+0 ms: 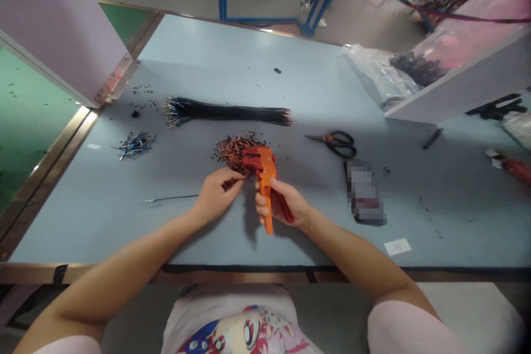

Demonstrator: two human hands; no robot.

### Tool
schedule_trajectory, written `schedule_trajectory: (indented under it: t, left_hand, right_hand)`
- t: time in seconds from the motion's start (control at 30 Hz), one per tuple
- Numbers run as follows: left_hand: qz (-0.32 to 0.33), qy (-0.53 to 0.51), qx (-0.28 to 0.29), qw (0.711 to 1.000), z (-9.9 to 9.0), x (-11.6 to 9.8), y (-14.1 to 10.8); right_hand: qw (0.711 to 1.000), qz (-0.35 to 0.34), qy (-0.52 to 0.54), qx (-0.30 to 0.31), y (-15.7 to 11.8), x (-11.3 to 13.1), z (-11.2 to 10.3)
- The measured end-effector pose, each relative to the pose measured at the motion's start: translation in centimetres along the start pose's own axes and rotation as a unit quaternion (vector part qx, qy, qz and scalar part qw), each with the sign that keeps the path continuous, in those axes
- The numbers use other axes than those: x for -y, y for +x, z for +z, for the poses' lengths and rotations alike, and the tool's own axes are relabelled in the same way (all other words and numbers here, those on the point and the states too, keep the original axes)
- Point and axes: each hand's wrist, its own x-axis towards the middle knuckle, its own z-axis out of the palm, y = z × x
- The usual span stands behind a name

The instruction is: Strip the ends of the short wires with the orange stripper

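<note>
My right hand [286, 199] is wrapped round the handles of orange and red wire strippers [266, 168], whose red jaws point left over a heap of copper-coloured and black scraps [232, 149]. Just left of the tool, my left hand [218, 191] pinches a thin black wire [176, 197]. Its blue and silver end lies out to the left on the table, while the end at my fingertips is hard to make out. Behind the heap stretches a long bundle of black wires [232, 112], with blue and metal ends at its left and bare copper tips at its right.
Black-handled scissors [340, 144] and a dark, blurred-out flat object [365, 192] lie to the right. A small pile of blue-ended pieces [136, 145] sits at the left. White panels [464, 77] stand at both sides, with plastic bags [381, 74] by the right one.
</note>
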Motion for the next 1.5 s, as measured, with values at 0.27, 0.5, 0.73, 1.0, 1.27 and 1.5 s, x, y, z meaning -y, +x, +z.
schedule_trajectory:
  t: [0.27,0.5,0.73,1.0,1.27,1.5]
  left_hand:
    - [0.014,0.086,-0.091,0.992,-1.8,1.3,1.4]
    - [0.026,0.075,-0.098,0.992,-1.6,1.1,1.3]
    - [-0.004,0.057,-0.078,0.995,-1.4,1.3,1.1]
    - [-0.022,0.077,-0.081,0.993,-1.3,1.1,0.9]
    - [0.007,0.076,-0.113,0.991,-1.4,0.9,0.9]
    - [0.058,0.082,-0.141,0.985,-1.5,0.4,0.6]
  right_hand:
    - [0.998,0.004,-0.049,0.024,-0.7,1.2,-0.1]
    - [0.997,-0.050,-0.059,0.008,-0.8,1.2,0.1]
    - [0.992,-0.065,-0.106,0.002,-0.8,1.1,-0.2]
    - [0.986,-0.021,-0.168,-0.003,-0.3,1.7,-0.5]
    - [0.988,-0.068,-0.141,0.019,-0.7,1.8,-0.9]
    - [0.981,-0.048,-0.187,-0.006,-0.2,-0.2,-0.4]
